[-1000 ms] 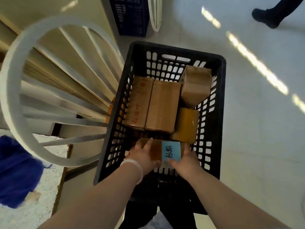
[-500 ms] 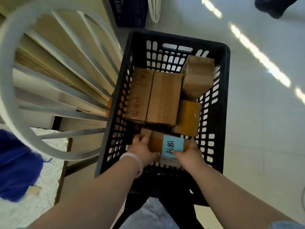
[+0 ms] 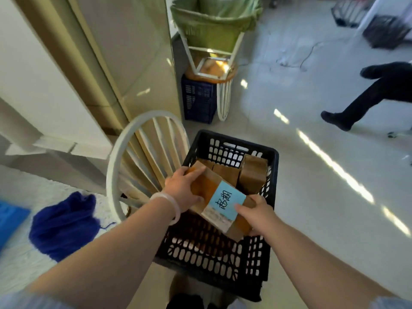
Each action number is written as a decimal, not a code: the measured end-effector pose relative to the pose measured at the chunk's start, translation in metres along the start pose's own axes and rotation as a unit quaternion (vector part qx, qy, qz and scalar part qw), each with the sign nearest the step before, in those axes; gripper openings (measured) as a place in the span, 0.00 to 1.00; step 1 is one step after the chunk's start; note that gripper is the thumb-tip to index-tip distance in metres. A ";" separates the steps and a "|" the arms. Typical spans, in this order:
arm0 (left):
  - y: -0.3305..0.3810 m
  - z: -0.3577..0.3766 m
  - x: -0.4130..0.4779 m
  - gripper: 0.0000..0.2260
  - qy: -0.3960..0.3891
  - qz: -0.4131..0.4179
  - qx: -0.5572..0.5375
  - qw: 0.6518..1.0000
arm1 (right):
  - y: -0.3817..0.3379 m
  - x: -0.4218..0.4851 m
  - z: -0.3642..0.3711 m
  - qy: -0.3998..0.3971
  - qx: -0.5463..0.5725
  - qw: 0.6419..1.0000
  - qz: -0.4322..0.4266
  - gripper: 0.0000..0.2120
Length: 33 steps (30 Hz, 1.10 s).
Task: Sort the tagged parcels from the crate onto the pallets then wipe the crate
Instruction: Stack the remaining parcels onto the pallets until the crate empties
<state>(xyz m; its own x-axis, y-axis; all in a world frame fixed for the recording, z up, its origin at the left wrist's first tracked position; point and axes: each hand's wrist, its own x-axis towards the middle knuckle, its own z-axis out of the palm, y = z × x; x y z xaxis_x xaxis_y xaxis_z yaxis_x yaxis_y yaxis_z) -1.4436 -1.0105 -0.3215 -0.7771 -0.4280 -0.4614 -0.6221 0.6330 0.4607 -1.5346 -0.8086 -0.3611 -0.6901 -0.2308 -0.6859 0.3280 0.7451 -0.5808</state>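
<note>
Fingers of left hand [image 3: 181, 190] and right hand [image 3: 256, 214] wrap ends of brown cardboard parcel [image 3: 219, 202] with blue paper tag [image 3: 226, 202]. Parcel held above black plastic crate [image 3: 231, 262], tag up, likely for reading. More brown boxes [image 3: 253, 175] inside.

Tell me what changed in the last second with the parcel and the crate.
Both hands, left hand and right hand, lifted the blue-tagged parcel up above the black crate, tilting it. Their grip stayed; the other parcels stayed inside.
</note>
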 end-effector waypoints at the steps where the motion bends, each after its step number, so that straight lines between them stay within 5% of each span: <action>1: 0.007 -0.010 -0.004 0.38 0.021 0.008 -0.017 1.000 | -0.008 -0.006 -0.007 -0.002 0.006 1.000 -0.024 0.26; 9: 0.053 -0.047 -0.044 0.33 0.186 0.053 -0.209 0.959 | -0.054 -0.047 -0.038 0.021 0.105 0.983 -0.146 0.30; 12: 0.066 -0.047 -0.054 0.29 0.183 0.073 -0.248 0.948 | -0.064 -0.057 -0.036 -0.017 0.186 0.971 -0.152 0.29; 16: 0.068 -0.035 -0.061 0.39 0.177 0.092 -0.253 0.947 | -0.070 -0.068 -0.030 -0.022 0.211 0.962 -0.172 0.28; 22: 0.061 -0.030 -0.076 0.44 0.192 0.065 -0.267 0.942 | -0.070 -0.080 -0.034 0.040 0.014 0.969 -0.244 0.30; 29: 0.041 -0.025 -0.099 0.41 0.209 0.062 -0.237 0.947 | -0.082 -0.095 -0.027 -0.073 -0.028 0.935 -0.347 0.40; 33: 0.021 -0.029 -0.122 0.40 0.245 0.024 -0.251 0.936 | -0.092 -0.108 -0.005 -0.132 -0.069 0.906 -0.395 0.37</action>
<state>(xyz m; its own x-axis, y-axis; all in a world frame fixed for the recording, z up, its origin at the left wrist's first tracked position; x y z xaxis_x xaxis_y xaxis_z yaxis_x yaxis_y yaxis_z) -1.3648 -0.9635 -0.2337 -0.6783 -0.7299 -0.0845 -0.4563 0.3283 0.8271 -1.4934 -0.8494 -0.2310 -0.4892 -0.8552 -0.1710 -0.2983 0.3484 -0.8886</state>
